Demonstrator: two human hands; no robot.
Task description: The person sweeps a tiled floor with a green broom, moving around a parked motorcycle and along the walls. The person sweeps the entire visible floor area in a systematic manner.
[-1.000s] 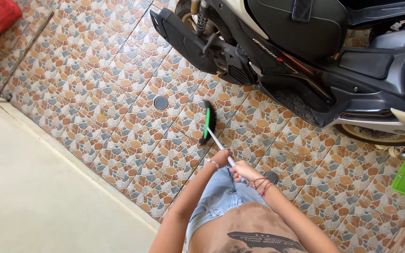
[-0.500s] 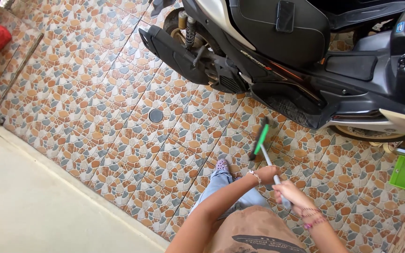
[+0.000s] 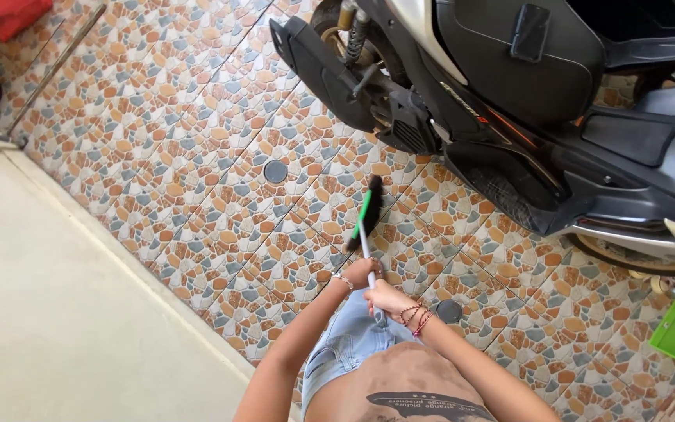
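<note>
The broom [image 3: 366, 212] has a white handle, a green head and dark bristles, and its bristles rest on the pebble-patterned tile floor [image 3: 197, 180] just short of the black scooter [image 3: 525, 101], near the round drain cover [image 3: 276, 172]. I have my left hand [image 3: 364, 272] clamped round the handle higher toward the head and my right hand [image 3: 388, 299] clamped round it just below, close to my waist.

A long-handled broom [image 3: 366, 216] with a white pole, green head and dark bristles slants forward, its bristles resting on the pebble-patterned tiled floor [image 3: 197, 156] beside the scooter [image 3: 509, 94].
</note>
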